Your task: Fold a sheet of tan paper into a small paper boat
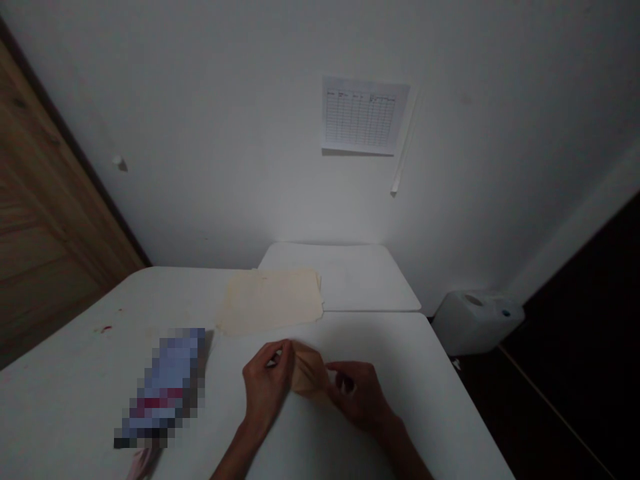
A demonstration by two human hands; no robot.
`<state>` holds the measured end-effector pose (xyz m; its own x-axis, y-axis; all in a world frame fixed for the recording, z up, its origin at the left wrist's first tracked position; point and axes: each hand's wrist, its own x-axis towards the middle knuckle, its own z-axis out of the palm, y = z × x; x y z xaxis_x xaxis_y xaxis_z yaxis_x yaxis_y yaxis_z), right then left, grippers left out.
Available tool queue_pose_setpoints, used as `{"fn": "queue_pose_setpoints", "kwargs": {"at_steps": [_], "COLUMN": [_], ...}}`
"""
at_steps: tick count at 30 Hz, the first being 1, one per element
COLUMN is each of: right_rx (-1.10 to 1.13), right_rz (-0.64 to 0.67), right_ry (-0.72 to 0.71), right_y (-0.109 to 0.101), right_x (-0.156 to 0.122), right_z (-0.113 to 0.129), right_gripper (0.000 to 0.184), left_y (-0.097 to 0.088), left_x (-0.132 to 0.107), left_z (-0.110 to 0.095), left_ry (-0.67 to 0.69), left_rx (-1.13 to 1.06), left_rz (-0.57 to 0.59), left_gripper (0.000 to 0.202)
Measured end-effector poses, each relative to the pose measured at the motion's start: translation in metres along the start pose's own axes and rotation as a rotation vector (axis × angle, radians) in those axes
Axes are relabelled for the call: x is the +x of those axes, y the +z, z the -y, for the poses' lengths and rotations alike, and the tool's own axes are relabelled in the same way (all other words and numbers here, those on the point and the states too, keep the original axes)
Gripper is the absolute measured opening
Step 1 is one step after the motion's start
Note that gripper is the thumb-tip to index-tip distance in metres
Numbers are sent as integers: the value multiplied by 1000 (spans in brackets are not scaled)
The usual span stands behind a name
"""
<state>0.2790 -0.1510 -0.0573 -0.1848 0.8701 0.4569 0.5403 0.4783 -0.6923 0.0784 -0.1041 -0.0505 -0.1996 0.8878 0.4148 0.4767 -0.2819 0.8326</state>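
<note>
Between my two hands is a small tan folded piece (309,371), with creases running across it; it looks like paper, though the material is hard to make out. My left hand (267,373) is closed, thumb and forefinger pinching its left edge. On the opposite side, my right hand (357,390) pinches the right edge between thumb and forefinger. Both hands are low over the white table (400,367). Just beyond them lie cream sheets (273,301), stacked flat with slightly uneven edges.
A pixelated bluish item (170,377) lies left of my hands, with a pinkish strip (143,460) below it. Behind stands a second white tabletop (350,277) against the wall. A printed table sheet (365,117) hangs there. A white plastic container (475,323) sits at right.
</note>
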Motion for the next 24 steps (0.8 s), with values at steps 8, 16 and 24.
{"fn": "queue_pose_setpoints", "kwargs": {"at_steps": [8,16,24], "right_rx": [-375,-361,-388], "right_rz": [155,-3,1], "right_ry": [-189,-243,-285], "right_y": [12,15,18], "right_x": [-7,-2,-4], "right_z": [0,-10,-8], "right_gripper": [14,16,18], "left_y": [0,13,21], "left_x": [7,0,-5], "left_z": [11,14,17], "left_ry": [-86,-143,-229], "left_rx": [-38,-73,-208], "left_rz": [14,185,383], "left_gripper": [38,49,41]}}
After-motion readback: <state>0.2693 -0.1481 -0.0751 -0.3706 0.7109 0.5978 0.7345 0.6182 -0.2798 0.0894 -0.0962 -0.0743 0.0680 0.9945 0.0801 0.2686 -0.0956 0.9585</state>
